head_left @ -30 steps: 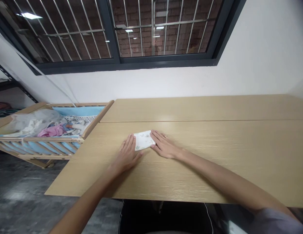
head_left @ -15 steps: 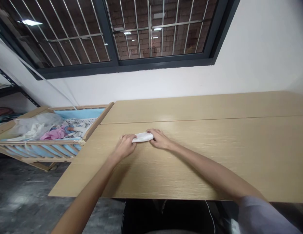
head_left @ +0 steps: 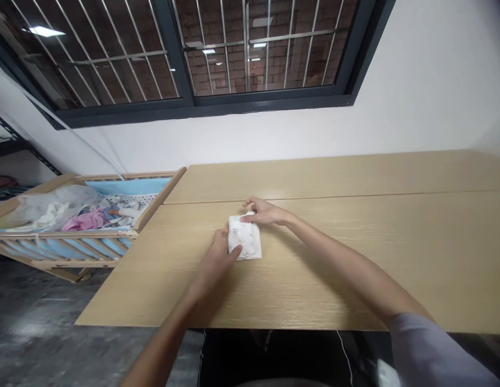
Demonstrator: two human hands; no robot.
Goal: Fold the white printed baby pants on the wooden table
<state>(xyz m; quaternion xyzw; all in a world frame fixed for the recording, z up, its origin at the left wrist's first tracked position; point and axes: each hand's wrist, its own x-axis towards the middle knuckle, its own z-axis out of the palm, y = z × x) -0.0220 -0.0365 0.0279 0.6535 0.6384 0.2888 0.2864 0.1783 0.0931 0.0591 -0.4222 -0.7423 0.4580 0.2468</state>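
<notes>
A folded white diaper (head_left: 245,239) with a small grey print rests on the light wooden tabletop (head_left: 334,258), its broad face towards me. My left hand (head_left: 223,255) grips its left edge, thumb across the lower left of the face. At the upper edge, my right hand (head_left: 266,211) has its thumb on the diaper, with the index finger curved out beyond it. The right hand's other fingers are partly hidden.
Left of the table stands a wooden crib (head_left: 153,207) with blue lining, holding a pink cloth (head_left: 86,219), other fabrics and a clear plastic bag (head_left: 58,201). A white wall and a barred window (head_left: 266,48) rise behind the table.
The diaper was edge-on and narrow between both hands; now it is turned with its printed face showing. My left hand moved right and nearer me; my right hand shifted to the upper edge.
</notes>
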